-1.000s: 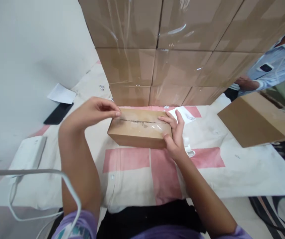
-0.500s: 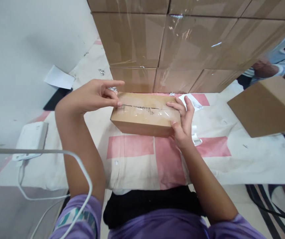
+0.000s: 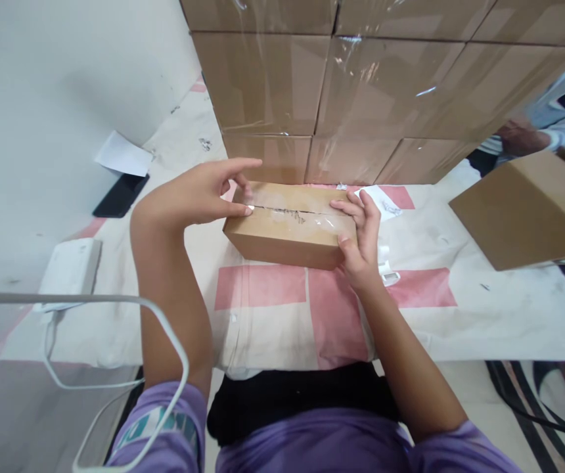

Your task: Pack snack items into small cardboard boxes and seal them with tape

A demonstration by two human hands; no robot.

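Observation:
A small brown cardboard box [image 3: 287, 233] lies in front of me, with clear tape [image 3: 322, 222] across its top. The tape is wrinkled, with dark jagged marks along the centre seam. My right hand [image 3: 360, 233] grips the box's right end, thumb on the near edge and fingers on top. At the left end, my left hand [image 3: 218, 190] has its thumb and a curled finger close together on the top seam, the index finger stretched out above. A small white spot shows at the thumb tip; whether tape is pinched there is unclear.
Stacked, taped cartons [image 3: 272, 85] stand behind the box. Another carton [image 3: 523, 210] is at right, near a person's arm [image 3: 533, 136]. A phone [image 3: 121, 195], paper [image 3: 123, 155] and a white plugged-in device [image 3: 70, 269] lie left. A white cable [image 3: 164, 322] loops across the lower left.
My left hand has moved slightly right, from the box's left edge onto its top along the seam. My right hand keeps its grip, and the box has barely shifted.

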